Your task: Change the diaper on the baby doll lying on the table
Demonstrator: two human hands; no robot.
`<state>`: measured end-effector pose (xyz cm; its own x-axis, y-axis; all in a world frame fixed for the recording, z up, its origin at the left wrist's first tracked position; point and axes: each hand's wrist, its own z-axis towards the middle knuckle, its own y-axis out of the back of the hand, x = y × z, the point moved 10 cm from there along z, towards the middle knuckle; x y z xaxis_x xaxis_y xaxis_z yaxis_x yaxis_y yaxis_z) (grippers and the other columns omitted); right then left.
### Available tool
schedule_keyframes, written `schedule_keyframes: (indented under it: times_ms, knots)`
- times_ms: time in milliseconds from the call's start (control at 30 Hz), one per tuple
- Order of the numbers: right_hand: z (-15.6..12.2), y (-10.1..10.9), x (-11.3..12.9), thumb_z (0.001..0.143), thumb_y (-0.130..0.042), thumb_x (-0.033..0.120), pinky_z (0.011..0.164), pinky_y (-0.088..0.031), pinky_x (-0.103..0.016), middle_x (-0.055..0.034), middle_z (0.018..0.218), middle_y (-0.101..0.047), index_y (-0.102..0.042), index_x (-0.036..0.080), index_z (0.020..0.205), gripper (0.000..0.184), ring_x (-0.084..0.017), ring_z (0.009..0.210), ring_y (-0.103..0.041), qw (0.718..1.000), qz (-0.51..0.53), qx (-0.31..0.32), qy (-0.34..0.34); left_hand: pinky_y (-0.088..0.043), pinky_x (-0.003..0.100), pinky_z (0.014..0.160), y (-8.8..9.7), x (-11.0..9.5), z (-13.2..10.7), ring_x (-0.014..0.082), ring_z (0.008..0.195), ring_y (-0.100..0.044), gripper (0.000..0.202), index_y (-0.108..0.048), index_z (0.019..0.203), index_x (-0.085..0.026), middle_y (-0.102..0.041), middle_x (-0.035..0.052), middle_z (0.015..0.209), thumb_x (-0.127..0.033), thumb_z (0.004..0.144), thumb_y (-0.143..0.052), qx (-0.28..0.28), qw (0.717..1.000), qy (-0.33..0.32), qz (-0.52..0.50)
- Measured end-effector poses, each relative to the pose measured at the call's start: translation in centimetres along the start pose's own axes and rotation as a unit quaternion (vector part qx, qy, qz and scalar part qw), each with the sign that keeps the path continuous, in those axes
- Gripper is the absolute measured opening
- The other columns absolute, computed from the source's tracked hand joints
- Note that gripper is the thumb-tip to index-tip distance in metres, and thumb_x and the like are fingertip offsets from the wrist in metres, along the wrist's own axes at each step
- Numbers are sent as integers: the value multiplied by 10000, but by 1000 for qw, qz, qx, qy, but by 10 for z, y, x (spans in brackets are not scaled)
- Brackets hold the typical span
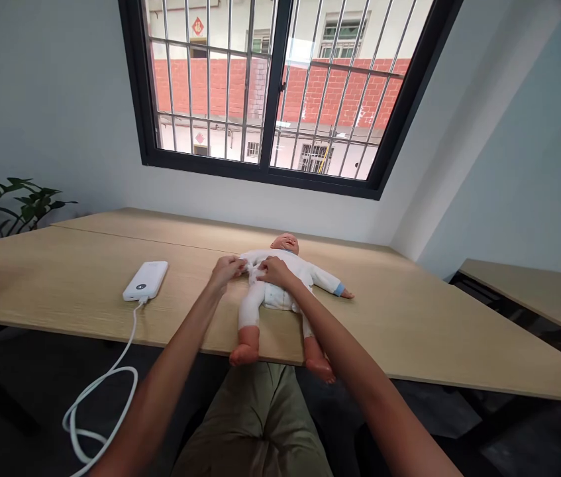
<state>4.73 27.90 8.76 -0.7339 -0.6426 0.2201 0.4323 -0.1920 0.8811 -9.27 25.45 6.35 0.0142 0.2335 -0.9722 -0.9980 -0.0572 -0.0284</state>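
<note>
A baby doll (285,244) lies on its back on the wooden table, its head toward the window and its feet over the near edge. It wears a white long-sleeved top (301,267) with a blue cuff (338,289) and white leggings. My left hand (228,270) pinches white cloth at the doll's side, on the left of its body. Close beside it, my right hand (275,270) has its fingers closed on the same bunched cloth over the doll's belly. The fingertips partly hide the cloth between them.
A white power bank (146,281) lies on the table (191,248) to the left, its white cable (128,344) hanging over the near edge. A green plant (12,202) stands at the far left. Behind the table is a barred window (265,173). Another table (533,291) is at the right.
</note>
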Motion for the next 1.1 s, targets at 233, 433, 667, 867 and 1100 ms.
schedule_keyframes:
  times_ms: [233,433,667,867,1100]
  knots:
    - [-9,5,-8,640,-688,204,700,-495,-286,-38,985,-644,-569,183,1161,535,-160,774,-598,949,310,17,-56,-367,243,560,-75,-15,6,124,565,-486,229,-559,566,-165,-552,-8,558,-367,625,-650,58,995,-79,34]
    - [-42,45,-24,636,-706,260,748,-479,-286,-55,1017,-592,-580,189,1123,509,-160,860,-567,949,283,-122,-68,-398,267,633,-81,-25,-1,146,625,-507,249,-591,594,-159,-574,3,593,-379,710,-602,72,977,-169,109]
    - [-52,38,-25,749,-623,442,630,-420,-281,33,664,-571,-593,204,976,330,-152,639,-543,950,261,-124,-119,-477,309,744,-81,-20,-4,206,799,-607,313,-660,723,-152,-672,61,767,-433,806,-548,94,973,-168,130]
    - [-58,42,-36,715,-494,277,632,-395,-287,33,643,-546,-584,218,890,206,-163,636,-532,939,256,-161,-167,-467,346,916,-78,-21,-9,222,1017,-604,253,-654,961,-160,-676,81,1031,-345,792,-617,88,968,-181,149]
    - [-66,46,-44,612,-571,285,617,-376,-292,55,634,-486,-473,231,852,265,-171,628,-491,929,246,-190,-200,-391,412,1035,-83,-17,-11,276,1129,-542,269,-726,1024,-175,-657,105,1082,-304,802,-645,116,945,-217,214]
